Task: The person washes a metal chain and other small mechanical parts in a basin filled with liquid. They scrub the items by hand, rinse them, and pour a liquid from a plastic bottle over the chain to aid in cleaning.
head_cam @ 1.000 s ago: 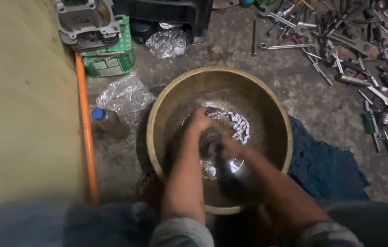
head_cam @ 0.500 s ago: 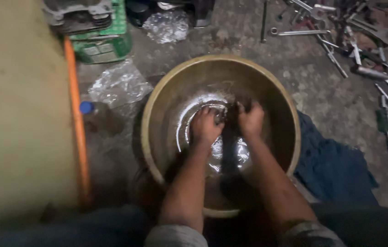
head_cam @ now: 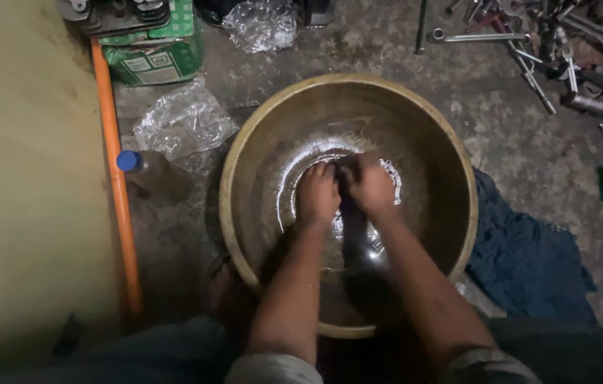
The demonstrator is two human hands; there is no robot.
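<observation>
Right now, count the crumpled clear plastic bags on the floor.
2: one crumpled clear plastic bag left of the round brass basin, another at the top edge. Others may be hidden.

Both hands, the left hand (head_cam: 318,193) and the right hand (head_cam: 370,185), are held together, fingers curled, in liquid inside a large metal basin (head_cam: 451,163); a chain (head_cam: 392,178) is glimpsed beside them.

hands met up in the bowl

left hand (head_cam: 318,193) and right hand (head_cam: 371,185) slid together, knuckles touching, in the basin (head_cam: 244,149).
</observation>
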